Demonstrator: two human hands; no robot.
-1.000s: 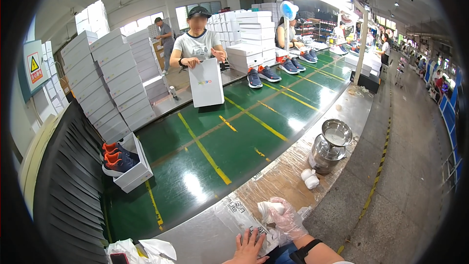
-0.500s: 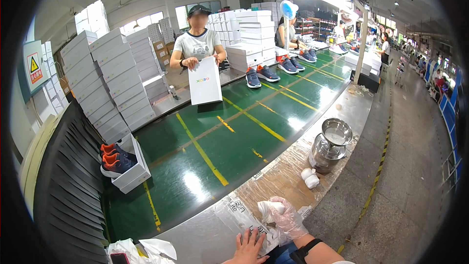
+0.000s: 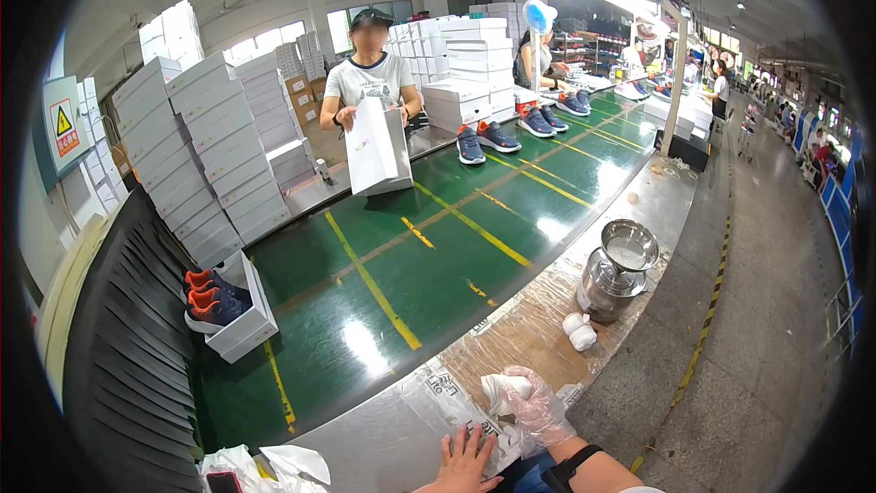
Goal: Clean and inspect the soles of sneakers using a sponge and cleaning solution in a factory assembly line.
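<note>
My left hand (image 3: pixel 466 461) lies bare on the metal edge of the worktable (image 3: pixel 388 429), its fingers spread and nothing in them. In a clear plastic glove, my right hand (image 3: pixel 540 411) is closed round a bunched white cloth (image 3: pixel 502 391), just above the taped cardboard (image 3: pixel 511 342). Beyond that hand sit a white wad of cloth (image 3: pixel 578 332) and a steel container with a dish-shaped top (image 3: pixel 613 288). My gloved fingers are partly hidden by the cloth and the crinkled plastic.
A green conveyor belt (image 3: pixel 429 278) carries several navy sneakers (image 3: pixel 498 137). On its left end, an open white shoebox (image 3: pixel 245 336) holds navy-and-orange sneakers (image 3: pixel 217 307). Across the belt, a person (image 3: pixel 370 82) handles a white shoebox (image 3: pixel 374 151). A phone (image 3: pixel 223 482) and white paper lie at lower left.
Across the belt, the person has swung the white shoebox's lid open. The belt, with its sneakers and the open shoebox, has shifted slightly left. Both my hands stay where they were.
</note>
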